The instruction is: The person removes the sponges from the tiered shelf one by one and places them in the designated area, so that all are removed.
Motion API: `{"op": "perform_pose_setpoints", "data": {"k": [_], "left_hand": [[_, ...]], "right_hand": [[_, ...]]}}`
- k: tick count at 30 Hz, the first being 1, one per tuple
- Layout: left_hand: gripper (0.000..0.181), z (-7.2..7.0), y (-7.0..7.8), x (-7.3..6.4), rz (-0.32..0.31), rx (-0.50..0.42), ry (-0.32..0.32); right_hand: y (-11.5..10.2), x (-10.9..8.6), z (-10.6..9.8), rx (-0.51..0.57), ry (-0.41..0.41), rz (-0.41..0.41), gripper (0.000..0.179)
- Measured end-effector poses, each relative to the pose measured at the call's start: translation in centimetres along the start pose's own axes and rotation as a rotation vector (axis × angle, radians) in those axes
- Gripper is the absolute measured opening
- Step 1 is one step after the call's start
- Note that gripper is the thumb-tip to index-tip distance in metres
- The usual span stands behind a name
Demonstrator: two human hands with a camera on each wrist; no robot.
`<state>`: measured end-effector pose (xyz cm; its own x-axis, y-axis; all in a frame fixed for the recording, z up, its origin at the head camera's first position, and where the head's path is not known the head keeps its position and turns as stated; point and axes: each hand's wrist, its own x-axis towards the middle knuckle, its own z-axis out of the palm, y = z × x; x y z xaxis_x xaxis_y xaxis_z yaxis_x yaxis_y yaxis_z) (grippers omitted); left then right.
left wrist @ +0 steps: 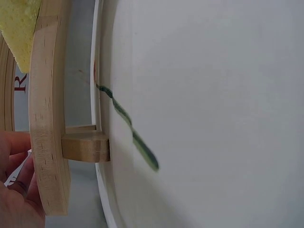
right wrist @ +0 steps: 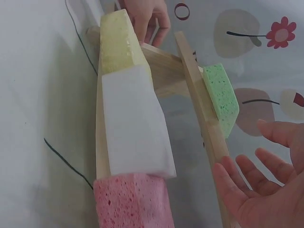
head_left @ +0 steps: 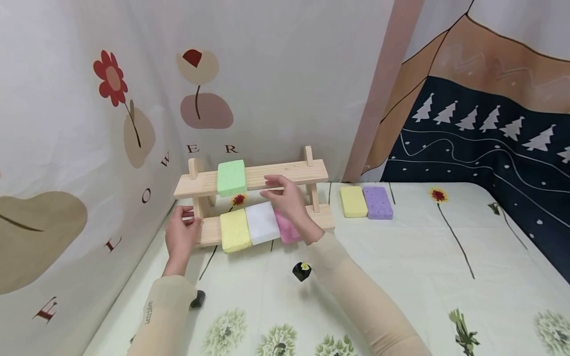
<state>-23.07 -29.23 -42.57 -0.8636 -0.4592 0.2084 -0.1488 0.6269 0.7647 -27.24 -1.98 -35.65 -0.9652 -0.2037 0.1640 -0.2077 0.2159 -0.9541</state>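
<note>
A two-tier wooden rack [head_left: 285,174] stands near the back wall. My left hand [head_left: 181,231] rests at the left end of its lower shelf [left wrist: 47,114], fingers loosely bent by the upright. My right hand [head_left: 287,201] hovers in front of the upper shelf, fingers spread and holding nothing. On the lower shelf a yellow sponge [head_left: 235,231], a white sponge [head_left: 261,222] and a pink sponge [right wrist: 133,202] sit side by side, overhanging the front edge. My right hand partly hides the pink one in the head view. A green sponge [head_left: 231,177] lies on the upper shelf, left of centre.
To the right of the rack, another yellow sponge [head_left: 354,201] and a purple sponge [head_left: 377,202] lie side by side on the flower-printed cloth [head_left: 418,296]. A printed curtain [head_left: 285,89] hangs behind the rack and along the left.
</note>
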Motion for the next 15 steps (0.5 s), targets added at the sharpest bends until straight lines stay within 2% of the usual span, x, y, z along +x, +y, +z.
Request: {"op": "perform_pose_setpoints", "data": {"k": [15], "left_hand": [[0.04, 0.0, 0.0, 0.0, 0.002, 0.001, -0.001]], "right_hand": [[-0.4, 1.1, 2.7, 0.07, 0.003, -0.007, 0.043]]}}
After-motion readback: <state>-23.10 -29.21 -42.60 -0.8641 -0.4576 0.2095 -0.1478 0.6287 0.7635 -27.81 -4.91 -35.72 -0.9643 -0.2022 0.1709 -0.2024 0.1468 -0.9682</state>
